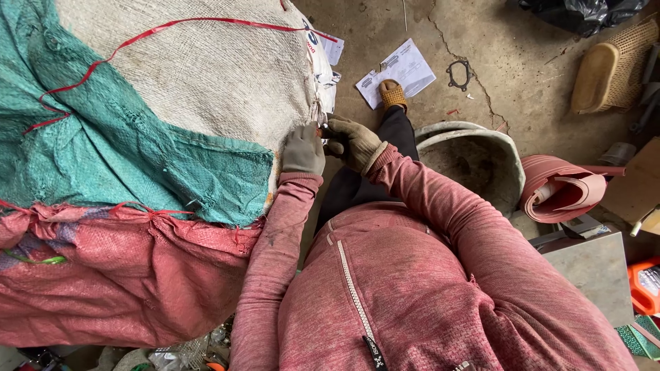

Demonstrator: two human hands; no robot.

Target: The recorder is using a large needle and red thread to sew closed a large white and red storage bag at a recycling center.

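Here, a thin red plastic strap (pixel 172 26) runs over the top of a big bundle of woven sacks and comes down its right edge, where both gloved hands meet. The left hand (pixel 303 149) lies flat against the pale woven sack (pixel 206 75), fingers together and pressed to the cloth beside the strap's end. The right hand (pixel 352 142) is just beside it, almost touching, its fingers pinched together on a small red bit that looks like the strap's end, though the piece is too small to tell for sure. Below the pale sack, the bundle is wrapped in a teal woven sack (pixel 117 151) and, lower still, a faded red woven sack (pixel 117 275) tied with red cord. The person wears a pink zipped top and dark trousers; one foot in a tan sandal (pixel 393 94) stands on the cracked concrete floor (pixel 509 62). A printed paper sheet (pixel 405 69) lies on the floor just beside that sandal, and a dark metal gasket (pixel 458 74) lies near the sheet. To the right of the person's leg sits a grey bucket (pixel 474 161) caked with cement, and next to it a roll of pinkish rubber sheet (pixel 560 189). A second tan sandal (pixel 612 69) lies well apart at the upper right, below a black plastic bag (pixel 584 10).
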